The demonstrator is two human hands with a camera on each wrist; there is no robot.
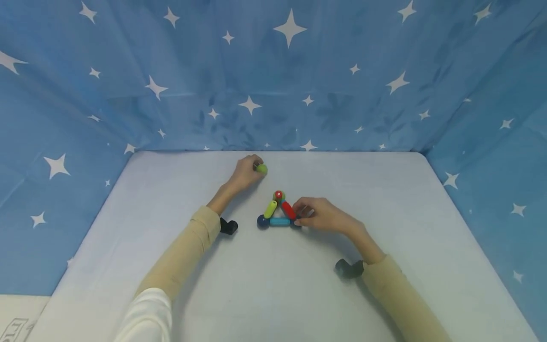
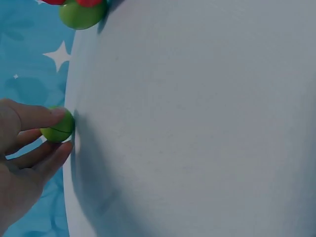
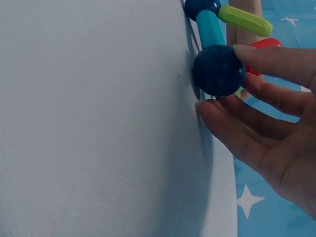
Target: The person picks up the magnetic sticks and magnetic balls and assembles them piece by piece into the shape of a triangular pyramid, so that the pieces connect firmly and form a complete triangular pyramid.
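Note:
My left hand pinches a green ball between thumb and fingers near the table's far edge. To its right and nearer stands a triangle of rods and balls. A light blue rod makes its near side, a yellow-green rod its left and a red rod its right. One dark blue ball forms the left corner. My right hand grips the other dark blue ball at the right corner. At the far corner, a red rod end faces up over another green ball.
The white table reaches back to a blue curtain with white stars, which also hangs at both sides. Black wrist-worn devices protrude below the left sleeve and the right sleeve. A printed pale surface shows at lower left.

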